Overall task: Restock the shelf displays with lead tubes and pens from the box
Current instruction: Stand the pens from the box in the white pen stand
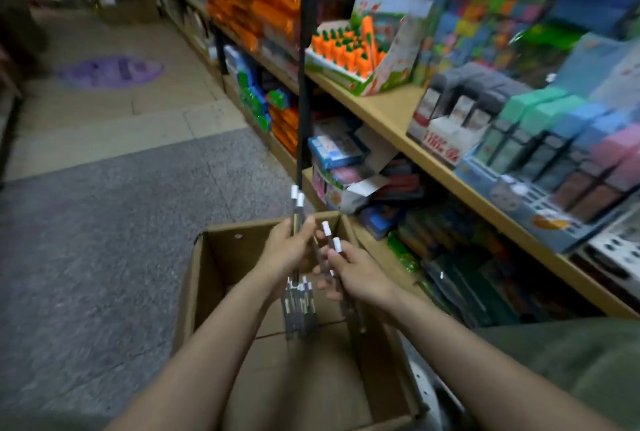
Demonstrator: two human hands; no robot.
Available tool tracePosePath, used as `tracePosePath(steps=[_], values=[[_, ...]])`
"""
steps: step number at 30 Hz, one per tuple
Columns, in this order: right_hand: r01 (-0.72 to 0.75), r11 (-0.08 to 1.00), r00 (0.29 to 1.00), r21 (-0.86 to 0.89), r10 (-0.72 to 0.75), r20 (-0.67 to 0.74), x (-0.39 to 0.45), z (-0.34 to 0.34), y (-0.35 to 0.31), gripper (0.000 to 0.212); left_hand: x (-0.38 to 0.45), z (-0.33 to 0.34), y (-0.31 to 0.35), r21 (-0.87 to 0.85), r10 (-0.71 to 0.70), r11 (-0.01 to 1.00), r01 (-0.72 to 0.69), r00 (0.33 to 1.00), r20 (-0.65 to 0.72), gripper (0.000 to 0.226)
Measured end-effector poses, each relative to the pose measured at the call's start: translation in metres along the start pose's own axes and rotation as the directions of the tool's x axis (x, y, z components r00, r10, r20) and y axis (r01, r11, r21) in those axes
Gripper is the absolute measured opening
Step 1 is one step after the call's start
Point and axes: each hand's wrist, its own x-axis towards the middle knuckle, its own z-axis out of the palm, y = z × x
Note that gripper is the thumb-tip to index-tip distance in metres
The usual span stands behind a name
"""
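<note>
Reaching forward from the bottom of the view, 2 bare forearms are seen above an open brown cardboard box point(214, 278) standing on the grey speckled floor point(104, 240). A bundle of dark pens with white caps point(300, 306) is seen hanging below the hands, over the inside of the box; whether it is gripped from above or resting on something cannot be told through the blur. The left hand point(285, 250) is curled around 2 upright dark pens with white tips point(297, 208), with the thumb pressed across their barrels and the fingers closed together. The right hand point(353, 271) is held just beside it, its fingers bent and pinching 2 more white-capped dark pens point(330, 240), whose caps stand above the fingertips. The 2 hands are nearly touching.

Beyond the box, on the right, a tan wooden shelf board point(381, 108) is seen running away from the viewer. On it, near the right edge, a pale blue display tray of pastel-capped rectangular tubes point(540, 167) is placed, and beside it a white display of grey-capped tubes point(457, 108). Farther along, a green and white carton of orange carrot-shaped items point(349, 52) is set. A black upright shelf post point(304, 66) is seen rising behind the hands. Stacks of orange packets point(256, 4) are shelved farther back.
</note>
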Motion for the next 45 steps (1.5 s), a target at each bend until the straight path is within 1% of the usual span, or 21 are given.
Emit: tracePosePath(steps=[2, 3, 5, 6, 8, 11, 13, 15, 19, 21, 23, 24, 25, 26, 28, 29, 31, 33, 38, 42, 45], values=[[0.101, 0.991, 0.990, -0.090, -0.109, -0.093, -0.026, -0.018, -0.020, 0.016, -0.011, 0.006, 0.021, 0.077, 0.065, 0.995, -0.062, 0.997, -0.040, 0.034], [0.158, 0.969, 0.976, -0.192, -0.182, -0.119, -0.041, -0.028, -0.030, 0.016, -0.018, 0.010, 0.030, 0.085, 0.090, 0.993, -0.087, 0.995, -0.032, 0.034], [0.244, 0.872, 0.947, -0.424, -0.308, -0.089, -0.072, -0.045, -0.048, 0.021, -0.034, 0.022, 0.043, -0.037, 0.111, 0.993, -0.110, 0.993, 0.030, 0.029], [0.269, 0.840, 0.940, -0.471, -0.336, -0.063, -0.086, -0.051, -0.055, 0.024, -0.043, 0.028, 0.047, -0.152, 0.107, 0.984, -0.094, 0.991, 0.079, 0.026], [0.282, 0.862, 0.940, -0.421, -0.336, -0.057, -0.110, -0.059, -0.064, 0.032, -0.059, 0.041, 0.055, -0.340, 0.099, 0.940, -0.034, 0.980, 0.175, 0.022], [0.273, 0.926, 0.952, -0.261, -0.299, -0.067, -0.137, -0.066, -0.075, 0.033, -0.078, 0.055, 0.064, -0.423, 0.119, 0.906, 0.013, 0.951, 0.284, 0.026], [0.290, 0.946, 0.955, -0.144, -0.296, -0.021, -0.150, -0.070, -0.082, 0.031, -0.090, 0.064, 0.072, -0.361, 0.184, 0.931, -0.046, 0.915, 0.359, 0.028], [0.333, 0.936, 0.943, -0.117, -0.332, 0.033, -0.159, -0.073, -0.088, 0.030, -0.103, 0.072, 0.082, -0.274, 0.239, 0.953, -0.129, 0.875, 0.420, 0.025], [0.422, 0.892, 0.907, -0.164, -0.412, 0.091, -0.169, -0.077, -0.100, 0.024, -0.113, 0.086, 0.102, -0.205, 0.318, 0.945, -0.256, 0.871, 0.376, 0.028], [0.457, 0.830, 0.877, -0.319, -0.480, 0.007, -0.172, -0.086, -0.105, 0.026, -0.111, 0.092, 0.111, -0.253, 0.350, 0.928, -0.274, 0.874, 0.336, 0.033], [0.433, 0.736, 0.782, -0.521, -0.594, -0.189, -0.176, -0.104, -0.111, 0.026, -0.107, 0.099, 0.119, -0.297, 0.360, 0.915, -0.272, 0.883, 0.302, 0.026], [0.428, 0.735, 0.724, -0.526, -0.627, -0.287, -0.177, -0.115, -0.114, 0.027, -0.105, 0.102, 0.122, -0.302, 0.371, 0.911, -0.281, 0.879, 0.301, 0.026], [0.453, 0.764, 0.688, -0.460, -0.628, -0.364, -0.182, -0.127, -0.116, 0.031, -0.102, 0.106, 0.123, -0.297, 0.381, 0.910, -0.290, 0.868, 0.318, 0.030], [0.495, 0.802, 0.691, -0.334, -0.597, -0.408, -0.186, -0.139, -0.118, 0.039, -0.099, 0.112, 0.123, -0.282, 0.391, 0.910, -0.304, 0.854, 0.343, 0.031], [0.545, 0.838, 0.762, -0.016, -0.503, -0.408, -0.197, -0.165, -0.119, 0.053, -0.092, 0.125, 0.121, -0.251, 0.410, 0.909, -0.333, 0.825, 0.388, 0.029], [0.546, 0.831, 0.788, 0.108, -0.467, -0.401, -0.201, -0.177, -0.118, 0.052, -0.088, 0.135, 0.119, -0.239, 0.417, 0.907, -0.346, 0.817, 0.399, 0.029], [0.545, 0.815, 0.798, 0.195, -0.434, -0.418, -0.209, -0.199, -0.111, 0.040, -0.083, 0.156, 0.114, -0.205, 0.409, 0.912, -0.356, 0.823, 0.394, 0.032], [0.552, 0.817, 0.778, 0.167, -0.433, -0.455, -0.214, -0.217, -0.100, 0.034, -0.079, 0.178, 0.108, -0.173, 0.383, 0.924, -0.342, 0.828, 0.409, 0.029], [0.517, 0.837, 0.620, -0.179, -0.511, -0.596, -0.221, -0.241, -0.085, 0.038, -0.071, 0.220, 0.091, 0.038, 0.339, 0.915, -0.402, 0.815, 0.470, 0.027], [0.467, 0.797, 0.459, -0.383, -0.589, -0.665, -0.220, -0.256, -0.081, 0.019, -0.065, 0.239, 0.082, 0.260, 0.346, 0.827, -0.498, 0.816, 0.464, 0.026], [0.369, 0.768, 0.376, -0.524, -0.638, -0.671, -0.215, -0.263, -0.078, 0.018, -0.064, 0.246, 0.075, 0.334, 0.325, 0.798, -0.502, 0.825, 0.462, 0.015]])
